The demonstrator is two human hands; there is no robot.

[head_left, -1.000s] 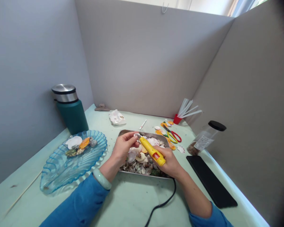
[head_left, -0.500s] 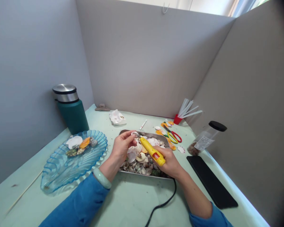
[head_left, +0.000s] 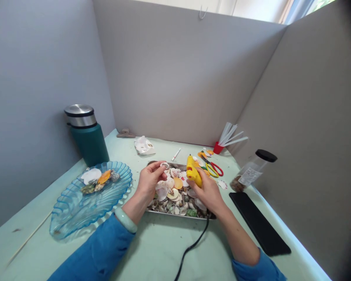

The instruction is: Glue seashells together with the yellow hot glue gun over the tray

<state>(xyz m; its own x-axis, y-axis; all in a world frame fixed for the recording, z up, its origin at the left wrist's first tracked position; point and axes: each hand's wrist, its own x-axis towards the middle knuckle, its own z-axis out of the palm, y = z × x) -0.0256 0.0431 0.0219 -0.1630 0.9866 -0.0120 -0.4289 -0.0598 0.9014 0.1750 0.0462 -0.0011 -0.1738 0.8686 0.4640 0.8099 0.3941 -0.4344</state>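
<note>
My left hand (head_left: 150, 183) is closed in a pinch on a small white shell (head_left: 164, 165), held over the left end of a metal tray (head_left: 175, 213) heaped with several seashells (head_left: 174, 193). My right hand (head_left: 207, 192) grips a yellow glue gun (head_left: 192, 175), which stands nearly upright with its nozzle pointing up and away from the shell. The gun's black cord (head_left: 193, 244) trails toward me over the pale green table.
A blue shell-shaped glass dish (head_left: 84, 203) with a few shells lies at the left, a green flask (head_left: 87, 134) behind it. Scissors (head_left: 212, 167), a red cup of glue sticks (head_left: 226, 139), a black-lidded jar (head_left: 253, 169) and a black phone (head_left: 259, 223) lie right. Grey partitions wall the desk.
My right hand has swung the glue gun from lying with its nozzle at the shell to nearly upright, a little to the right. My left hand still pinches the shell.
</note>
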